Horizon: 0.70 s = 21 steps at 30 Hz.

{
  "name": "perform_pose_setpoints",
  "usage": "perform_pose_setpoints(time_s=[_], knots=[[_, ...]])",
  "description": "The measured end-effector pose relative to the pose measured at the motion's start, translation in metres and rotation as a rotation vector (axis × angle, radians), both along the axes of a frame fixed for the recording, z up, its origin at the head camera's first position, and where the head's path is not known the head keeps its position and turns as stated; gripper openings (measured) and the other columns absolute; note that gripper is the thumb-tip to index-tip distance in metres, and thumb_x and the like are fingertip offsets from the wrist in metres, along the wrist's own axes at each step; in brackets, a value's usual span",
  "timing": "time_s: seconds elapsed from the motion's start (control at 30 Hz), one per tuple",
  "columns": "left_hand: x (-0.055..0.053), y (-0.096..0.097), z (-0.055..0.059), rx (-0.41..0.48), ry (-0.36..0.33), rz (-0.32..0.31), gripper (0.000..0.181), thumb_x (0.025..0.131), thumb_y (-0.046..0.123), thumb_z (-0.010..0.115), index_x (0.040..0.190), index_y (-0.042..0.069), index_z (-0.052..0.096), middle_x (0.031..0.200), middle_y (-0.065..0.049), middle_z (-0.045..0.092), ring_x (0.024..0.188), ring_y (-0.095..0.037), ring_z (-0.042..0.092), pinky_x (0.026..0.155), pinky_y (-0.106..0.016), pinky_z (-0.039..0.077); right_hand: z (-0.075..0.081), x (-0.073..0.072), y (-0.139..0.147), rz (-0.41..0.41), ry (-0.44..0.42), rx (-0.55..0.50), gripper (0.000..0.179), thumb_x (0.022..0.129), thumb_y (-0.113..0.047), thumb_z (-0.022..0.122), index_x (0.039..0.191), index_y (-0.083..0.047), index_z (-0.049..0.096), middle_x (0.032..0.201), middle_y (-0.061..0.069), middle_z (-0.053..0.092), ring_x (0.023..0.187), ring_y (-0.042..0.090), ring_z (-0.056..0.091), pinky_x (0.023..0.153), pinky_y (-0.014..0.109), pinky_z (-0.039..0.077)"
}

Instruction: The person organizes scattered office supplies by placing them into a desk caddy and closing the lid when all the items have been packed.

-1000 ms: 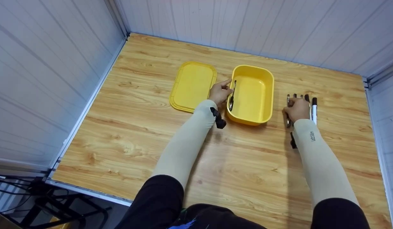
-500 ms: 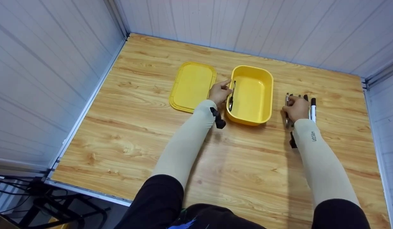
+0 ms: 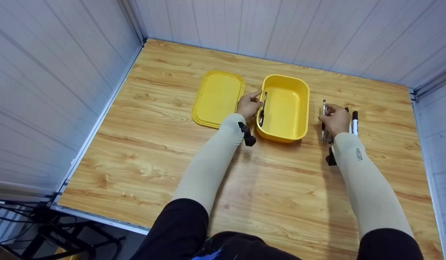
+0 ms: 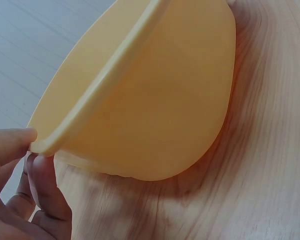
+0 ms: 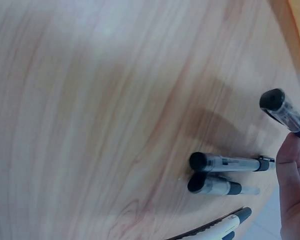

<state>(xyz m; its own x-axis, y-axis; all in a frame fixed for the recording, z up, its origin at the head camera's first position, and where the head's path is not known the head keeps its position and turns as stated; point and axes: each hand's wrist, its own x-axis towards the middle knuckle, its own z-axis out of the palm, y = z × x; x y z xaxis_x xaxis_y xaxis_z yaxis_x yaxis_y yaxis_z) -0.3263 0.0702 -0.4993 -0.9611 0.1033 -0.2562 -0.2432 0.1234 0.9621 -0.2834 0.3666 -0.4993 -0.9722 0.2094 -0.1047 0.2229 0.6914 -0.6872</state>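
My left hand [image 3: 248, 105] pinches the left rim of a yellow plastic box [image 3: 286, 115]. In the left wrist view, thumb and finger [image 4: 45, 180] meet across that rim. One black-and-clear pen [image 3: 262, 118] lies inside along the box's left wall. To the right of the box, my right hand [image 3: 337, 119] pinches a pen [image 5: 288, 114] with a clear barrel and black end, lifted off the table. Below it in the right wrist view lie two similar pens [image 5: 235, 164], side by side. In the head view, the hand largely hides these.
A yellow lid [image 3: 218, 99] lies flat on the table left of the box, close to the left wrist. White markers with black caps [image 3: 355, 124] lie right of the right hand. White panel walls [image 3: 223, 25] border the wood-grain table [image 3: 143, 155] at the back and sides.
The right hand has lifted the leftmost pen from the row and moved slightly up and left with it. The left hand still pinches the box rim.
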Motion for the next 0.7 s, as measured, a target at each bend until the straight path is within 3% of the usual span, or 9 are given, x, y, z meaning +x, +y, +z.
perform_pose_setpoints(time_s=[0.13, 0.37, 0.7], knots=[[-0.001, 0.001, -0.002, 0.028, -0.016, 0.015, 0.048, 0.084, 0.005, 0.061, 0.129, 0.022, 0.052, 0.082, -0.002, 0.055, 0.044, -0.007, 0.036, 0.044, -0.024, 0.035, 0.003, -0.001, -0.005, -0.017, 0.013, -0.041, 0.051, 0.081, -0.010, 0.058, 0.131, -0.009, 0.048, 0.096, 0.004, 0.049, 0.069, 0.012, 0.049, 0.047, 0.022, 0.039], [0.000, 0.000, -0.001, -0.005, 0.010, 0.002, 0.048, 0.084, 0.006, 0.061, 0.129, 0.021, 0.051, 0.083, -0.002, 0.056, 0.050, -0.008, 0.041, 0.050, -0.029, 0.042, 0.010, -0.001, -0.016, -0.031, 0.014, -0.073, 0.048, 0.082, -0.016, 0.059, 0.129, -0.012, 0.050, 0.101, 0.005, 0.052, 0.075, 0.014, 0.048, 0.055, 0.020, 0.042], [-0.001, 0.000, -0.001, -0.032, 0.028, -0.014, 0.049, 0.084, 0.005, 0.060, 0.130, 0.019, 0.050, 0.083, -0.001, 0.055, 0.048, -0.007, 0.039, 0.045, -0.023, 0.039, 0.018, 0.000, -0.024, -0.038, -0.021, -0.144, 0.050, 0.084, -0.020, 0.059, 0.132, -0.017, 0.047, 0.105, 0.002, 0.052, 0.075, 0.013, 0.047, 0.054, 0.021, 0.044]])
